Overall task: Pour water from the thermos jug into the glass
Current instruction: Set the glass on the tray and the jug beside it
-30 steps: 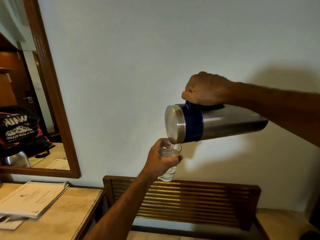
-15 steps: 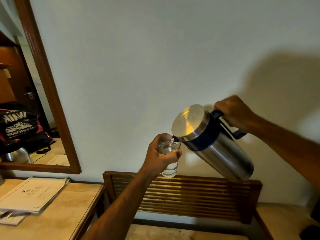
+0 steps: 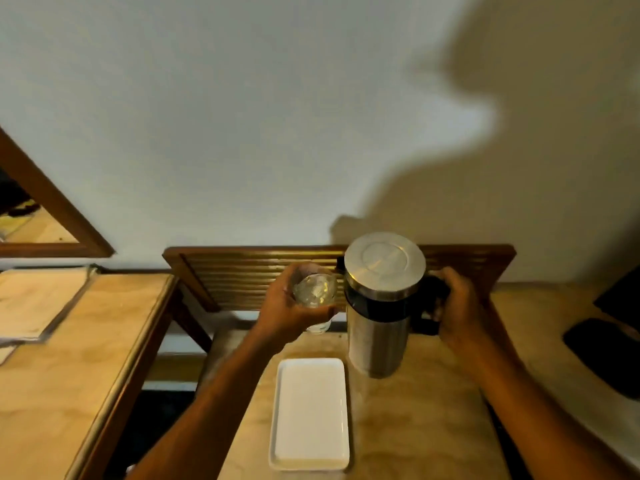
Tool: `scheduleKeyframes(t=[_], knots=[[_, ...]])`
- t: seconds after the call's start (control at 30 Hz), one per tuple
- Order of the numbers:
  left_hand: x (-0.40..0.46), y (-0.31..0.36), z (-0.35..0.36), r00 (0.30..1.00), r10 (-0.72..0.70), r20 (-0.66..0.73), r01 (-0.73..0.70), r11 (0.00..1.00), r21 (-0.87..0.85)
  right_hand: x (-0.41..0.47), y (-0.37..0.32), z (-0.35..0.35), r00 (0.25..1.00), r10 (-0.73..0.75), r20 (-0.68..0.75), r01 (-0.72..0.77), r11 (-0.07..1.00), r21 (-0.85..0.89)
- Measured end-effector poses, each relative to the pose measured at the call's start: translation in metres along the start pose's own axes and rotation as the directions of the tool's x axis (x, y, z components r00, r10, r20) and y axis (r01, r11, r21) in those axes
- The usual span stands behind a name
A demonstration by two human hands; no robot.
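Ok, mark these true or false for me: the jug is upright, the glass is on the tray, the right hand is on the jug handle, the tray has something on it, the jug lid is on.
1. The thermos jug stands upright on the table. True.
2. The glass sits on the white tray. False: the left hand holds it above the table, beside the jug.
3. The right hand grips the jug's handle. True.
4. The tray carries a cup. False: it is bare.
5. The jug's lid is on. True.

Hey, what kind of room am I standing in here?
Probably a hotel room: a slatted wooden luggage rack against the wall, a steel thermos jug beside a white tray, and a framed wall mirror.
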State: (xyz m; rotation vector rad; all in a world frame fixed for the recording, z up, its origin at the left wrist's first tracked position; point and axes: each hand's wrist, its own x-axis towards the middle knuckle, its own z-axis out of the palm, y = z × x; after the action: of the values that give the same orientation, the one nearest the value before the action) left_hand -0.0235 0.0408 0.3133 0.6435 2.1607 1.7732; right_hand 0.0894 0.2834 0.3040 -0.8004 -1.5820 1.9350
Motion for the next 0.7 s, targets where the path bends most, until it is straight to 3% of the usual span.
scheduleKeyframes(t=[0.1, 0.23, 0.43, 0.7], knots=[[-0.001, -0.069, 0.010, 0.993, -0.109, -0.034, 0.112, 0.990, 0.084, 0.008, 0.082, -0.013, 0.987, 0.157, -0.045, -0.158, 0.987, -0.020], [-0.010, -0.171, 0.034, 0.962, -0.245, -0.123, 0.261, 0.956, 0.133, 0.018, 0.170, -0.033, 0.965, 0.255, -0.066, -0.254, 0.967, 0.020], [-0.032, -0.301, 0.070, 0.912, -0.342, -0.226, 0.385, 0.904, 0.185, 0.028, 0.263, -0.063, 0.969, 0.235, -0.080, -0.232, 0.972, 0.048], [-0.058, -0.371, 0.092, 0.867, -0.399, -0.300, 0.468, 0.857, 0.213, 0.029, 0.306, -0.068, 0.971, 0.235, -0.029, -0.232, 0.969, 0.083]])
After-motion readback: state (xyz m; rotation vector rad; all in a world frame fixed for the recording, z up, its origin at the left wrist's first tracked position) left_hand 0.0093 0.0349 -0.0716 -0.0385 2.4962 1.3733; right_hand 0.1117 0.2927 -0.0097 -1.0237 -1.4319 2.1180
